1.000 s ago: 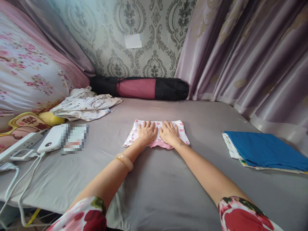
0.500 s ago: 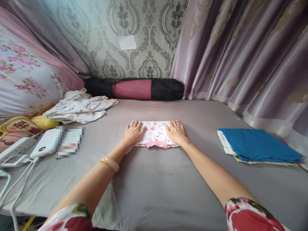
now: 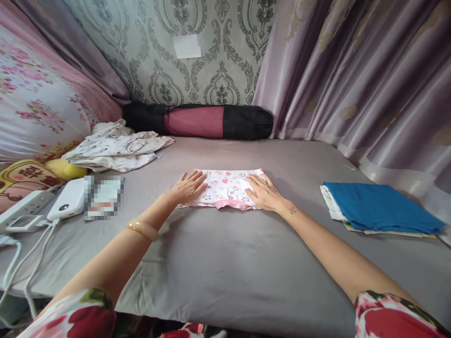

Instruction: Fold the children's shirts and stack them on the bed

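Observation:
A small white garment with a pink and red print lies folded flat on the grey bed sheet. Its pink curved trim faces me along the near edge. My left hand rests flat over the garment's left end, fingers stretched out and pointing away. On the right end lies my right hand, palm down with fingers spread. Neither hand grasps the cloth. A pale bangle circles my left forearm.
At right lies a folded stack topped with blue cloth. A crumpled white cloth, a power bank with cables and a power strip sit at left. A black and pink roll bag lines the wall.
My left hand has slid left toward the garment's outer edge, and my right hand has turned a little inward. The view has tilted slightly down.

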Demonstrator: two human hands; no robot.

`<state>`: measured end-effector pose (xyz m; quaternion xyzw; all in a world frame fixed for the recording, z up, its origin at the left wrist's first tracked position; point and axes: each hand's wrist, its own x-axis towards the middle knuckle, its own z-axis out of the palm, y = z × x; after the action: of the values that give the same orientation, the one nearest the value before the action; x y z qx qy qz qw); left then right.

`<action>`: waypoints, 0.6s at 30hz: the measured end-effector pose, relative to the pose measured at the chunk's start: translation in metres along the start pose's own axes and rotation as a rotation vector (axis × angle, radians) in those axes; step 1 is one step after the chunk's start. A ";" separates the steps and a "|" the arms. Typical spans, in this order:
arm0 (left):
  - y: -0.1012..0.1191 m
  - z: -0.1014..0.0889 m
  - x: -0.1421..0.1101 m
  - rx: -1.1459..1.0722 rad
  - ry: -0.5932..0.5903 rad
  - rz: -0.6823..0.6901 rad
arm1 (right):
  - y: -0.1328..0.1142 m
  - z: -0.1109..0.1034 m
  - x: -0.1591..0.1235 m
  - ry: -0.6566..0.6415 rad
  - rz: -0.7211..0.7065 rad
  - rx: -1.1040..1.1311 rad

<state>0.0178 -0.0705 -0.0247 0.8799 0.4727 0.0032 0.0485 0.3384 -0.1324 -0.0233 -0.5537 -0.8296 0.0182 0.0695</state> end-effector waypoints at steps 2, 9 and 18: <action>0.010 -0.001 -0.002 0.025 0.035 -0.012 | -0.006 -0.001 -0.002 -0.018 0.001 0.008; 0.067 0.006 -0.011 0.041 0.111 -0.008 | -0.042 -0.002 -0.009 -0.059 0.012 0.036; 0.093 0.008 -0.016 0.000 0.052 0.012 | -0.069 0.005 -0.015 -0.055 -0.059 0.064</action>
<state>0.0871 -0.1357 -0.0238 0.8824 0.4684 0.0267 0.0362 0.2808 -0.1729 -0.0221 -0.5259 -0.8461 0.0580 0.0650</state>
